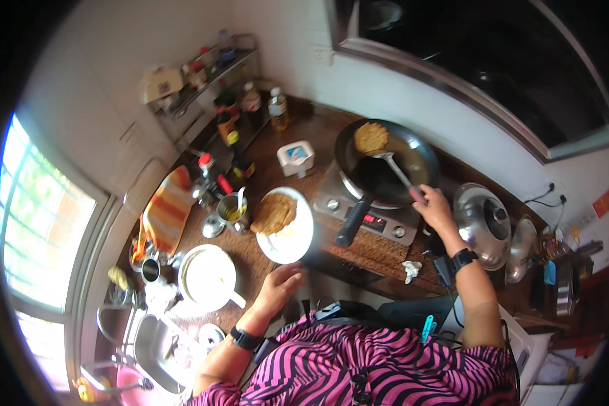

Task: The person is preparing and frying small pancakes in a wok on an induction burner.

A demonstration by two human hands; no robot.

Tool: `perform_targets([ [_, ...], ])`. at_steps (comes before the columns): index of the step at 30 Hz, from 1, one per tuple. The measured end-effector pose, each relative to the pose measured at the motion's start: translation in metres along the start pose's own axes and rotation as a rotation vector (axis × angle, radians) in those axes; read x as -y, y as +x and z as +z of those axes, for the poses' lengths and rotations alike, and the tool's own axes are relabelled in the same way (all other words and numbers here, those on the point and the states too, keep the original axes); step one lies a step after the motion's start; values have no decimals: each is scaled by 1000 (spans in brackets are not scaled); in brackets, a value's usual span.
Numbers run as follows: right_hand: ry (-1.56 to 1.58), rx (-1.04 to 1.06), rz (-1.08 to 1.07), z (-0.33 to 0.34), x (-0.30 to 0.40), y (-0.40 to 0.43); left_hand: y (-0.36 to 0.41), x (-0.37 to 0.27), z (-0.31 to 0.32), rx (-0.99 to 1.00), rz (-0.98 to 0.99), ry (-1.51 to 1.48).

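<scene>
My right hand grips the pinkish handle of a metal spatula. The spatula's blade meets the lower edge of a browned round pancake high on the inner wall of a dark wok. The wok sits on an induction cooker with a lit red display, its black handle pointing towards me. My left hand is empty, just below the near rim of a white plate; whether it touches the rim cannot be told. Another browned pancake lies on that plate, partly over its left rim.
Left of the plate stand a metal cup with a spoon and a white pot. A sink is at lower left. A white box and bottles stand behind. Domed lids and crumpled tissue lie to the right.
</scene>
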State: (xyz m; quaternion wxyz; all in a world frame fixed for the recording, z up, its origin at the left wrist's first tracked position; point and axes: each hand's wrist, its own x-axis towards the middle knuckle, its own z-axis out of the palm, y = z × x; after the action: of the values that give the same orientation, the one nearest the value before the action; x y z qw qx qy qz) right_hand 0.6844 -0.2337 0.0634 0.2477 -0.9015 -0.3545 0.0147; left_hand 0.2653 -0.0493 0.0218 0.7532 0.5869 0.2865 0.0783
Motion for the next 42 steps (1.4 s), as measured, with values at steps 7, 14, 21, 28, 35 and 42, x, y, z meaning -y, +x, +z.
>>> perform_targets([
  [7, 92, -177, -211, -29, 16, -10, -6, 0, -13, -44, -14, 41],
  [14, 195, -259, -488, -73, 125, -56, 14, 25, -51, -261, 229, 11],
  [21, 203, -191, -775, -69, 209, -75, 108, 25, -131, -617, -153, -351],
  [28, 139, -21, -888, -34, 198, -93, 141, 34, -145, -551, -175, -325],
  [35, 77, 231, -724, -19, 172, -126, 169, 62, -169, -440, -110, -476],
  [42, 137, 169, -632, -14, 167, -123, 167, 81, -169, -633, -11, -242],
])
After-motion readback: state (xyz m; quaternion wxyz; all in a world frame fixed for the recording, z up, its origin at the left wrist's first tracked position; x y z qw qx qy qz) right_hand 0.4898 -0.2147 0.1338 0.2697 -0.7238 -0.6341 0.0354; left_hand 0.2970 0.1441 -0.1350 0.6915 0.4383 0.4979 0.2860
